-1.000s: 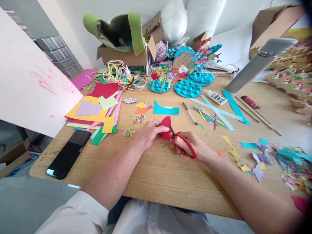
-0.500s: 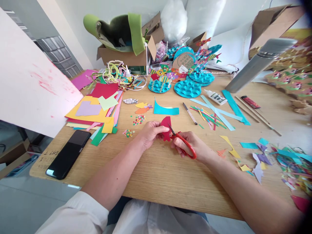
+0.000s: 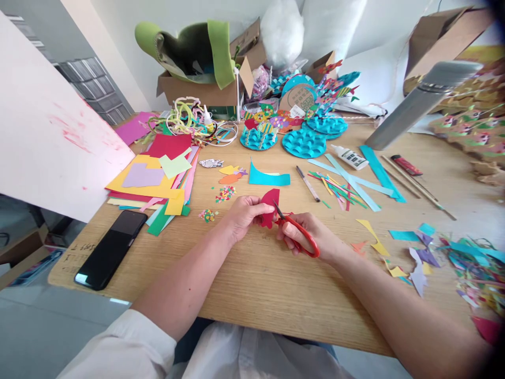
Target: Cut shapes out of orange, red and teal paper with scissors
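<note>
Between thumb and fingers, my left hand (image 3: 248,215) pinches a piece of dark red paper (image 3: 271,198) with a curved, partly cut outline. My right hand (image 3: 300,231) is closed round red-handled scissors (image 3: 311,243), whose dark blades point up and left against the paper's right edge. Both hands are raised a little over the middle of the table. Just beyond them lies a turquoise paper piece (image 3: 269,176). Small yellow and orange paper fish shapes (image 3: 230,178) and little heaps of coloured paper bits (image 3: 224,194) are left of it.
A phone (image 3: 111,250) and stacked coloured paper (image 3: 148,181) lie at left. Glue (image 3: 351,157), a pen (image 3: 307,183) and paper strips (image 3: 339,188) are beyond my right hand. A grey bottle (image 3: 414,110) stands far right; paper scraps (image 3: 479,263) lie near the right edge.
The red paper has turned slightly in my left hand, its upper part shifting right. The scissors stay beside it, almost in the same place.
</note>
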Available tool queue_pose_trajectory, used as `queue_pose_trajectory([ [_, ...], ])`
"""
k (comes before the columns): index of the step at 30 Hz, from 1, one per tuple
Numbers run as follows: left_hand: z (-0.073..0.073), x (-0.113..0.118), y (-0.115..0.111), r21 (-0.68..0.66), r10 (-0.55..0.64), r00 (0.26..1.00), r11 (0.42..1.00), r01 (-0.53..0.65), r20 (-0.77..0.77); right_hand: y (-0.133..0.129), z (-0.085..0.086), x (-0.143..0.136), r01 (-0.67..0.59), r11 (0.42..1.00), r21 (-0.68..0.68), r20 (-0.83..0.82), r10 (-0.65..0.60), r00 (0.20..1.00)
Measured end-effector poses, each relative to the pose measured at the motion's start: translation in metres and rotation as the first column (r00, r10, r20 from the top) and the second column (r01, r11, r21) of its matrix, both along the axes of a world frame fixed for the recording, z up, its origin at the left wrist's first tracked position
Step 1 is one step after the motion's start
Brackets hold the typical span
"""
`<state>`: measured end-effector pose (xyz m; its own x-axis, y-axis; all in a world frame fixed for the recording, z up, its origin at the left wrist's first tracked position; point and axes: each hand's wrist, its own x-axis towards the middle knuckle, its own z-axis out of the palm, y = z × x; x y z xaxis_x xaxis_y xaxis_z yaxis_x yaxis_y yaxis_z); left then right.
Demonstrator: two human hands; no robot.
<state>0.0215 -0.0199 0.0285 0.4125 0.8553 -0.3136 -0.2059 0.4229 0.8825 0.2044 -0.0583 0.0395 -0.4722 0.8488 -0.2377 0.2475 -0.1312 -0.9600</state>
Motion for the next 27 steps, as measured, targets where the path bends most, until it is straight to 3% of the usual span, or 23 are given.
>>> queue_pose_trajectory([
  [27, 0.0016, 0.0, -0.0001, -0.022, -0.009, 1.0, 1.0, 0.009, 0.02, 0.0006, 0.0025, -0.0014, 0.008, 1.0, -0.019, 0.002, -0.007, 1.0],
])
